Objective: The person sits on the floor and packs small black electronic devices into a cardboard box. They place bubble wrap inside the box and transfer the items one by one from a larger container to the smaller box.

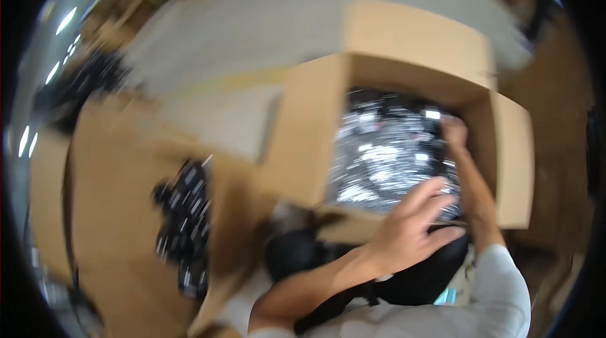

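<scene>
The picture is blurred by motion. An open cardboard box (315, 142) stands in front of me, filled with shiny plastic-wrapped dark packets (379, 161). My left hand (410, 227) hovers at the box's near edge, fingers spread over the packets, with nothing visibly in it. My right hand (454, 133) reaches deep into the far right corner of the box and touches the packets there. Its fingers are hidden by blur, so its hold is unclear.
A second open cardboard box (113, 212) lies at the left with dark packets (183, 218) in it. A black bag with a strap (404, 281) hangs at my front. Grey floor (265, 29) spreads beyond the boxes.
</scene>
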`<state>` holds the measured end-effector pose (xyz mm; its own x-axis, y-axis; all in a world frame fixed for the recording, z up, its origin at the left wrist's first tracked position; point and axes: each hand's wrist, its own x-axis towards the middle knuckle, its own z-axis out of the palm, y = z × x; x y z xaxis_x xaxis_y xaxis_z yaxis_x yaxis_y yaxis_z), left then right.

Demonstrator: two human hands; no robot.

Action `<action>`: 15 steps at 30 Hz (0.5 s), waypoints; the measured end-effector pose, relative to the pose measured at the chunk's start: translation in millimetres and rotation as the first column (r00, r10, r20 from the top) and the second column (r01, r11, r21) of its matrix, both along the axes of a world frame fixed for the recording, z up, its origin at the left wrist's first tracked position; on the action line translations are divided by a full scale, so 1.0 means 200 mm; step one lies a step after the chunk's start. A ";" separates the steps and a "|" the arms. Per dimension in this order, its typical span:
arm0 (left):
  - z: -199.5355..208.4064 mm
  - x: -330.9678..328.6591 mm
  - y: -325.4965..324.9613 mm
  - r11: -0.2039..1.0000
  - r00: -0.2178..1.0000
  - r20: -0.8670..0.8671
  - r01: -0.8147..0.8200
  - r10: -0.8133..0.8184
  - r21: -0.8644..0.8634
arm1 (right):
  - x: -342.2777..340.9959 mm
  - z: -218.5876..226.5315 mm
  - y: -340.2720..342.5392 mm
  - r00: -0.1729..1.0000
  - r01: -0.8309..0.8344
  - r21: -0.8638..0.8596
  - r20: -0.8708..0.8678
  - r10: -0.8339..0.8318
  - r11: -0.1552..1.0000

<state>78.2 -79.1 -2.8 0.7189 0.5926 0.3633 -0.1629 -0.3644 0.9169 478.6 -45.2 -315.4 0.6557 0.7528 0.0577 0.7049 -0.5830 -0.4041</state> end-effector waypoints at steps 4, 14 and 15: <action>0.02 -0.12 0.03 0.989 0.992 0.124 -0.045 0.027 0.143 | 0.33 -0.04 -0.14 0.959 0.169 0.244 -0.265 -0.102 0.955; 0.23 -1.91 0.37 0.684 0.505 -0.494 -0.666 0.707 0.298 | -0.12 0.32 -0.43 0.851 -0.143 0.102 -0.496 0.175 0.984; 0.06 -2.22 0.44 0.567 0.305 -0.638 -0.784 0.707 0.254 | -0.12 0.35 -0.53 0.864 -0.138 0.074 -0.478 0.157 0.988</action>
<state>-365.0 9.7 9.1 -0.0488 0.9979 -0.0436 0.7320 0.0654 0.6781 454.7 -151.5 -244.9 0.4911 0.8462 -0.2068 0.4944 -0.4662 -0.7337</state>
